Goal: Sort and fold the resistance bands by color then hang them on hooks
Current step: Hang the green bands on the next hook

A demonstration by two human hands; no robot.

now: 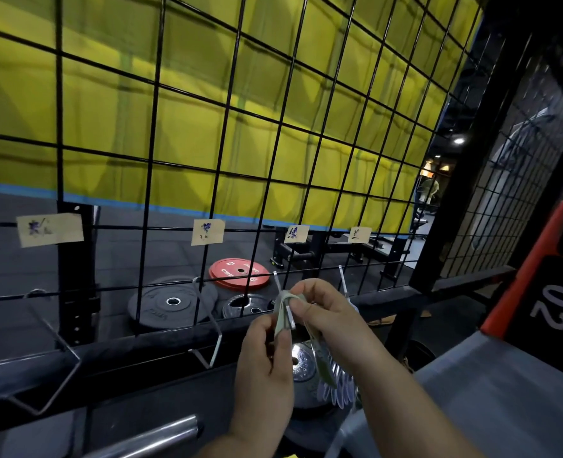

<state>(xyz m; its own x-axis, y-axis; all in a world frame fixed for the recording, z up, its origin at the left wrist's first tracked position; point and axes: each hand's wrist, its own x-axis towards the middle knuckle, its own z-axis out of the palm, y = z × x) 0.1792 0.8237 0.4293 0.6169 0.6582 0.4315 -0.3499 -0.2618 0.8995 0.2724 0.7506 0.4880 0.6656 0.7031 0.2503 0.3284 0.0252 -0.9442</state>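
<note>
A folded pale green resistance band [281,317] is draped over the third metal hook [285,302] on the black wire grid, under the third paper label [296,233]. My left hand [266,358] pinches the band's hanging left side. My right hand [319,309] pinches its top and right side, and the band's loose end [321,358] trails down below it. Two bare hooks [212,335] [55,352] stick out to the left, and a fourth hook [344,285] shows just behind my right hand.
Paper labels [49,229] [207,231] [359,234] hang on the grid wires. Behind the grid lie weight plates, red [238,273] and black [171,302], on dark floor. A grey padded bench [504,391] is at the right, a steel bar [154,438] at the bottom.
</note>
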